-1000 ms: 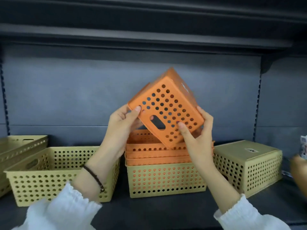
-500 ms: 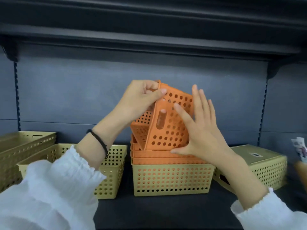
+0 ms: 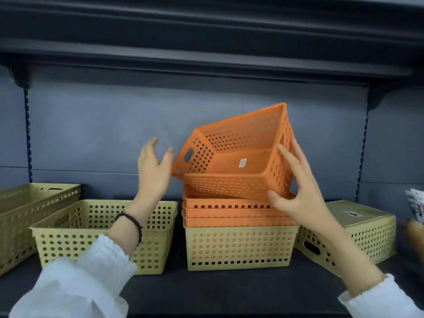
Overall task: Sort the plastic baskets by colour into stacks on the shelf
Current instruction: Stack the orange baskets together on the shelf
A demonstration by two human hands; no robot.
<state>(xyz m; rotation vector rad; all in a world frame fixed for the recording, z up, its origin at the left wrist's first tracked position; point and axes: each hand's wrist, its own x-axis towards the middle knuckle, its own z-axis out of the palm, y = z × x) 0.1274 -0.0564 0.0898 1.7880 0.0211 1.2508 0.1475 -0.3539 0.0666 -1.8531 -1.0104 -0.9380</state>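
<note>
An orange perforated basket (image 3: 238,157) is tilted with its mouth facing me, its lower edge resting in a stack of orange baskets (image 3: 229,213). That stack is nested in a yellow basket (image 3: 238,249) at the shelf's middle. My right hand (image 3: 296,187) grips the tilted basket's right wall. To the basket's left, my left hand (image 3: 153,173) is held with fingers spread, its fingertips close to the left wall; contact is unclear.
An empty yellow basket (image 3: 101,235) stands left of the stack, and a longer yellow one (image 3: 27,210) lies at the far left. An upside-down yellow basket (image 3: 358,230) sits at the right. A dark shelf board (image 3: 206,65) runs overhead.
The orange basket has turned from standing on end to mouth-forward and dropped onto the orange stack. My left hand let go of its top edge and drew off to the left.
</note>
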